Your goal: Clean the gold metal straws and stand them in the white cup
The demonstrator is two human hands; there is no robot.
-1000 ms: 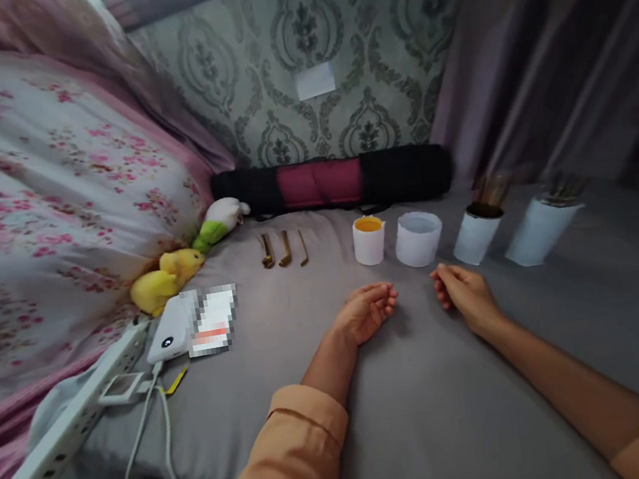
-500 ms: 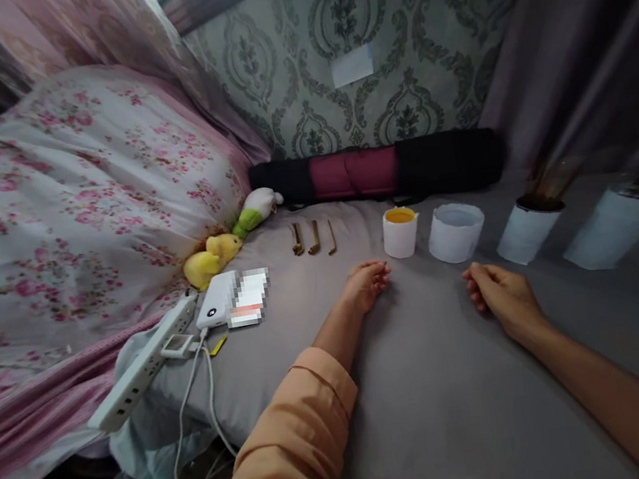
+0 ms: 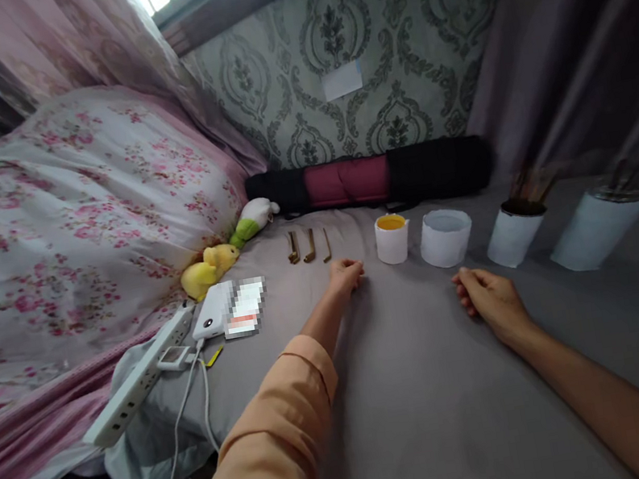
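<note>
My left hand (image 3: 347, 275) is just above or on the grey sheet, fingers curled, with nothing visible in it. Just beyond it lies a single thin, brass-coloured stick with a bent end (image 3: 326, 246). Two small bundles of similar sticks, a middle bundle (image 3: 309, 246) and a left bundle (image 3: 293, 249), lie beside it. My right hand (image 3: 493, 302) is closed loosely, thumb against the fingers, nothing showing in it. Beyond it stand a white-wrapped cup with a yellow inside (image 3: 393, 246) and a wider white-wrapped cup (image 3: 446, 241).
To the right stand a white-wrapped can with sticks (image 3: 514, 238) and a larger white-wrapped container (image 3: 593, 230). A black and maroon roll (image 3: 347, 182) lies along the wall. At left are yellow plush toys (image 3: 199, 278), a white power bank (image 3: 214, 309) and a power strip (image 3: 140, 380).
My left hand has moved forward and left towards the single bent stick, its fingers curling more. My right hand stays much the same. The view has tilted up slightly.
</note>
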